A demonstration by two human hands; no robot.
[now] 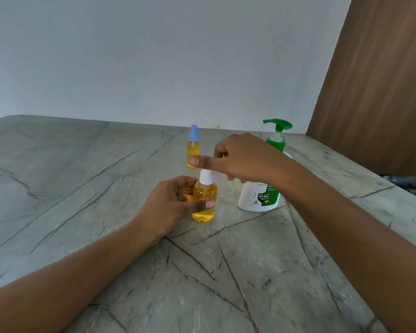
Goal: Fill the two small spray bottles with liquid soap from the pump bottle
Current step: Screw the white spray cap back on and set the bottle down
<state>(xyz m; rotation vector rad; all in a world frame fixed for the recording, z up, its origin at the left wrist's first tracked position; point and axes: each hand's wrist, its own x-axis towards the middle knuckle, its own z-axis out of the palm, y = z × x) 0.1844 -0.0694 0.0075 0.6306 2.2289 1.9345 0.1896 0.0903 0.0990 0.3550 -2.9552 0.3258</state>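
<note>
Hands at the white-capped spray bottle

Grey veined stone countertop (82, 188) fills the lower frame under a pale wall (154, 56). Left of centre, the left hand (175, 203) is wrapped round the white-capped spray bottle (204, 200), thumb across its front; the bottle stands upright on the countertop, full of amber liquid soap. Behind it, toward the wall, the blue-capped spray bottle (192, 150) stands upright and apart, also amber. The right hand (240, 157) sits just above the white cap, index finger stretched left over it and the other fingers curled; whether it pinches the cap cannot be told. Right of centre, partly behind that hand, stands the white pump bottle (259, 195) with a green label and green pump head. A brown wooden panel (382, 80) fills the upper right.
</note>
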